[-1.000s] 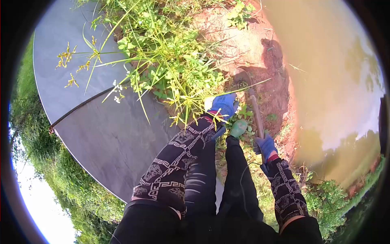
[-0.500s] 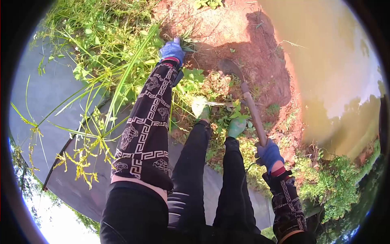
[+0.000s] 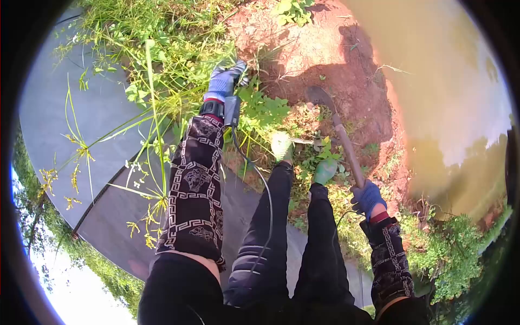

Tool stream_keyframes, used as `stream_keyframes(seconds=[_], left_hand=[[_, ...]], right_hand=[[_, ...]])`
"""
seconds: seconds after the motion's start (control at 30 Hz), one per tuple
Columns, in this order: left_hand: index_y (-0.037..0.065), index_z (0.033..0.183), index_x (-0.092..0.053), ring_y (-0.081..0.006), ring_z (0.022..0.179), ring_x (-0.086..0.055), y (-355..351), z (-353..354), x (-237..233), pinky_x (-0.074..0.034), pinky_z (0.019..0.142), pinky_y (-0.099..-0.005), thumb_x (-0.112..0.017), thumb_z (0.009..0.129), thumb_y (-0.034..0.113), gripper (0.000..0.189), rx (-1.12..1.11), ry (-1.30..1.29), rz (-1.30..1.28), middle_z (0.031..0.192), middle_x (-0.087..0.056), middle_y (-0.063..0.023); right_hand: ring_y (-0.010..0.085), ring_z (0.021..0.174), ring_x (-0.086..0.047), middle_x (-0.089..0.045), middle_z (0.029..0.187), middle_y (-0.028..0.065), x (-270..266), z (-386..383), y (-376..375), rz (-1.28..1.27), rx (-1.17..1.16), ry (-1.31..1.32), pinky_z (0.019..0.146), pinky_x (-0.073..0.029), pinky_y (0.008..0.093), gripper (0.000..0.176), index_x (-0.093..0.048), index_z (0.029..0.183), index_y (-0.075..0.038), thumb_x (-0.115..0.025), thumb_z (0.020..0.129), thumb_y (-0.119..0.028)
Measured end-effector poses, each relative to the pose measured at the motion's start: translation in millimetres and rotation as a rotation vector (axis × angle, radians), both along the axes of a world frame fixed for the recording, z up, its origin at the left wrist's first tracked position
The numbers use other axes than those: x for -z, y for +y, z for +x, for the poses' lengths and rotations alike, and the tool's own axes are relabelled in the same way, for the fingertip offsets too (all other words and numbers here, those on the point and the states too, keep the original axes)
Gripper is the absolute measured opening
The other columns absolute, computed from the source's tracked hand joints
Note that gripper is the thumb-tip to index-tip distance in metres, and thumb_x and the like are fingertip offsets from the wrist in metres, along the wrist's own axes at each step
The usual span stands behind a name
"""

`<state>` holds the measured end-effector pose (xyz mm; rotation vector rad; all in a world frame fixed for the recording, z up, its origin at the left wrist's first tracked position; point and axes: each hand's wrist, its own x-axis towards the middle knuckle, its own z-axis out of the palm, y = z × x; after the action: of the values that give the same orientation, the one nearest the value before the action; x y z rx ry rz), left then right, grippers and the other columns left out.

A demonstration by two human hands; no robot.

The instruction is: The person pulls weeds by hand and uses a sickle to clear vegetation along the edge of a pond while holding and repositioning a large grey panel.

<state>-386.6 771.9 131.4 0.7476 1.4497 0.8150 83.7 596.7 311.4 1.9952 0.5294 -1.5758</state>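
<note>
My left hand, in a blue knit glove, is among the weeds at the upper left of the head view. Its fingers look apart, with green leaves around them; the fingertips are partly hidden. A small dark device with a cable is strapped at that wrist. My right hand, gloved in blue too, is wrapped round the end of a wooden handle. That handle belongs to a spade-like digging tool, whose rounded metal blade rests on the reddish soil, pointing away from me.
Muddy water borders the soil on the right. Grey sheeting covers the ground at left and behind my legs. My green-covered feet stand among low leafy plants. Tall sedge stalks lean near my left arm.
My left hand has turned at the wrist, bringing the strapped device into view, and its fingers have loosened. The view has shifted slightly. My right hand keeps its hold on the tool.
</note>
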Motion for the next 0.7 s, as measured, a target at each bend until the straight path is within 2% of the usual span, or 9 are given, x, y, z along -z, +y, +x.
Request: stream_keyframes(seconds=[0.07, 0.13, 0.23, 0.4, 0.43, 0.47, 0.57, 0.63, 0.7], left_hand=[[0.003, 0.097, -0.063, -0.0138, 0.071, -0.062, 2, 46, -28, -0.05, 0.064, -0.0306, -0.078, 0.082, 0.018, 0.025, 0.367, 0.947, -0.105, 0.083, -0.069, -0.0055], [0.007, 0.094, -0.063, -0.0103, 0.059, -0.057, -5, 86, -32, -0.047, 0.053, -0.0286, -0.077, 0.084, 0.014, 0.019, 0.217, 0.28, -0.095, 0.072, -0.064, -0.0018], [0.008, 0.095, -0.064, -0.0081, 0.066, -0.061, -20, 128, -36, -0.049, 0.057, -0.024, -0.078, 0.084, 0.012, 0.018, 0.169, 0.031, 0.151, 0.079, -0.067, -0.0001], [0.002, 0.116, -0.057, -0.0201, 0.091, -0.064, -21, 68, -175, -0.053, 0.079, -0.03, -0.063, 0.089, 0.001, 0.027, -0.256, -0.522, 0.113, 0.107, -0.065, -0.0111], [0.003, 0.115, -0.058, -0.0186, 0.081, -0.061, -18, 24, -207, -0.051, 0.072, -0.0303, -0.063, 0.088, 0.002, 0.027, -0.426, -1.081, 0.099, 0.099, -0.064, -0.0098], [0.007, 0.112, -0.061, -0.0167, 0.073, -0.058, -12, 12, -294, -0.047, 0.068, -0.0319, -0.065, 0.087, 0.005, 0.026, -0.521, -0.9, 0.333, 0.091, -0.063, -0.0065], [0.017, 0.135, -0.052, -0.0198, 0.109, -0.06, -40, -55, -382, -0.05, 0.09, -0.0355, -0.081, 0.076, 0.025, 0.066, -0.269, -1.216, 0.72, 0.128, -0.061, -0.0047], [0.015, 0.143, -0.046, -0.0249, 0.121, -0.056, -53, -34, -369, -0.039, 0.11, -0.045, -0.067, 0.09, 0.045, 0.066, -0.507, -1.05, 0.555, 0.135, -0.057, -0.0081], [0.008, 0.145, -0.041, -0.0331, 0.127, -0.052, -73, -8, -316, -0.042, 0.107, -0.0443, -0.063, 0.092, 0.05, 0.071, -0.445, -0.819, 0.113, 0.142, -0.049, -0.0166]], right_hand=[[0.0241, 0.053, -0.067, -0.067, 0.072, 0.0143, 6, -3, 6, 0.018, -0.029, 0.01, 0.043, -0.054, 0.0369, 0.029, -0.05, 0.111, -0.001, -0.06, 0.09, -0.019], [0.0239, 0.05, -0.065, -0.066, 0.071, 0.0138, 5, -1, 2, 0.006, 0.008, 0.015, 0.041, -0.052, 0.0364, 0.029, -0.05, 0.111, -0.003, -0.06, 0.09, -0.02], [0.024, 0.048, -0.063, -0.064, 0.071, 0.0136, -2, -5, 3, -0.005, 0.057, 0.005, 0.04, -0.051, 0.036, 0.03, -0.049, 0.112, -0.004, -0.061, 0.09, -0.02], [0.0242, 0.05, -0.063, -0.063, 0.073, 0.0137, -3, 1, 4, 0.037, 0.016, 0.043, 0.04, -0.05, 0.0362, 0.029, -0.047, 0.111, -0.002, -0.06, 0.091, -0.018], [0.024, 0.05, -0.063, -0.063, 0.073, 0.0135, -4, 4, 5, 0.037, 0.027, 0.062, 0.04, -0.05, 0.0363, 0.029, -0.047, 0.111, -0.002, -0.059, 0.091, -0.018], [0.0234, 0.051, -0.062, -0.062, 0.072, 0.0128, -2, 7, 5, 0.034, 0.036, 0.057, 0.039, -0.049, 0.0362, 0.028, -0.047, 0.112, -0.002, -0.059, 0.092, -0.017], [0.0227, 0.05, -0.062, -0.062, 0.071, 0.0121, -11, 7, 12, 0.042, 0.041, 0.069, 0.04, -0.049, 0.0358, 0.027, -0.048, 0.111, -0.002, -0.059, 0.092, -0.017], [0.0224, 0.05, -0.062, -0.062, 0.072, 0.0126, -11, 5, 17, 0.049, 0.017, 0.078, 0.04, -0.049, 0.0356, 0.028, -0.048, 0.111, -0.002, -0.06, 0.091, -0.017], [0.0226, 0.051, -0.063, -0.063, 0.073, 0.0133, -12, 7, 11, 0.064, 0.027, 0.063, 0.04, -0.049, 0.0354, 0.03, -0.048, 0.112, -0.002, -0.061, 0.09, -0.018]])
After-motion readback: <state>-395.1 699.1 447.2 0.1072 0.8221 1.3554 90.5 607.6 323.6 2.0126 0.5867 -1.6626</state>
